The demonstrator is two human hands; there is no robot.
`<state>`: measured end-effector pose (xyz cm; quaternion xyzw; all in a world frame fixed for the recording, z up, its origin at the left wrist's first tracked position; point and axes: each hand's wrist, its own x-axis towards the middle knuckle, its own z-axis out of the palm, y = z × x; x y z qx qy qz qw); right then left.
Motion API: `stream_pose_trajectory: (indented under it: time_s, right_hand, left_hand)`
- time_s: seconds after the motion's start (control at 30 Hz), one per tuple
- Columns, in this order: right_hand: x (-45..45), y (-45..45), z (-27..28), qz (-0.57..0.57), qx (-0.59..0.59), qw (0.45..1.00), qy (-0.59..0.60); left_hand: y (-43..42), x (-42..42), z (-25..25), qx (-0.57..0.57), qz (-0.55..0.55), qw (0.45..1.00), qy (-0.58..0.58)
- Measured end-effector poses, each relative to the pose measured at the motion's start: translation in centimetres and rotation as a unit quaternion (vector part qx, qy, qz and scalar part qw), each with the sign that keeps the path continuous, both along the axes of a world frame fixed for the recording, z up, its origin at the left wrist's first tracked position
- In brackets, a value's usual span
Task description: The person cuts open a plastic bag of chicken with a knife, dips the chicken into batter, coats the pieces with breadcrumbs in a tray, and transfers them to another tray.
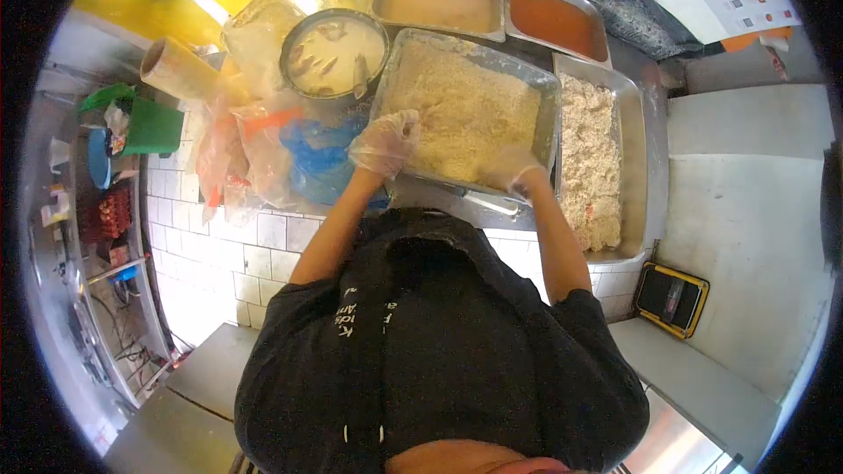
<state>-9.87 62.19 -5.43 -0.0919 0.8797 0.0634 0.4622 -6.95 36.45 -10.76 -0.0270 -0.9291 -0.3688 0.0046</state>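
A metal tray of pale breadcrumb-like coating [553,136] stands in front of me. My left hand [386,142], in a clear plastic glove, is at the tray's left near corner with its fingers curled in; what they hold, if anything, is hidden. Over the near right part of the crumbs is my right hand [514,171], gloved too and smeared by motion, so its fingers cannot be made out. Against the tray's right side lies a long metal pan [634,136] filled with crumb-coated pieces [588,158].
Behind left sits a round bowl of creamy batter [338,57] with pieces in it. Farther back are a pan of pale liquid [439,0] and one of orange-red sauce [553,22]. Plastic bags [320,158] and a film roll [176,66] lie left. A knife-like handle [492,203] lies near the front edge.
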Motion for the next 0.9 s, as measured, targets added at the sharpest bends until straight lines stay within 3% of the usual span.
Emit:
stream_pose_trajectory:
  time_s: [0.03, 0.1, 0.13, 0.23, 0.3, 0.47, 0.5, 0.63, 0.7, 0.8, 0.87, 0.9]
  right_hand:
    - [0.3, -1.0, 1.7, 0.012, -0.1, 0.995, -0.016]
    - [0.6, -0.6, -2.3, 0.041, -0.213, 0.976, 0.002]
    - [-0.1, -0.8, -3.8, 0.029, -0.248, 0.968, 0.025]
    - [-1.7, -2.2, 0.3, -0.158, -0.315, 0.935, 0.048]
    - [-1.0, -2.7, 5.2, -0.264, -0.302, 0.916, 0.002]
    - [-0.2, -1.3, -10.9, -0.018, -0.303, 0.953, 0.008]
    - [-0.4, -2.0, -9.1, -0.023, -0.304, 0.952, 0.026]
    - [-3.7, -4.0, -1.7, -0.219, -0.355, 0.892, 0.172]
    - [-6.2, -5.2, -7.5, -0.103, -0.389, 0.803, 0.439]
    - [-9.0, -8.4, -12.9, -0.034, -0.385, 0.82, 0.422]
    - [-6.7, -9.4, -13.9, -0.01, -0.394, 0.822, 0.411]
    - [-5.4, -8.9, -10.4, 0.006, -0.318, 0.887, 0.336]
  left_hand:
    - [0.2, -0.3, -0.3, 0.01, 0.006, 1.0, -0.026]
    - [0.4, 0.3, 0.6, -0.078, -0.01, 0.997, -0.001]
    - [0.5, 0.4, 1.2, -0.06, -0.014, 0.998, 0.008]
    - [0.6, 0.2, 0.3, -0.083, 0.026, 0.996, -0.023]
    - [0.6, 0.7, 0.0, -0.011, 0.049, 0.999, 0.013]
    - [0.2, 0.5, 0.5, -0.034, 0.044, 0.998, 0.031]
    - [0.1, 0.4, 0.1, -0.007, 0.04, 0.999, 0.037]
    - [0.6, 0.3, 1.6, 0.024, 0.043, 0.999, 0.007]
    - [0.8, -0.2, 1.3, -0.013, 0.033, 0.999, -0.005]
    - [0.8, -0.1, 3.0, -0.067, 0.042, 0.993, -0.087]
    - [0.2, -0.1, 1.1, -0.013, 0.035, 0.999, 0.025]
    - [-0.2, 0.2, 0.1, -0.021, 0.05, 0.998, 0.017]
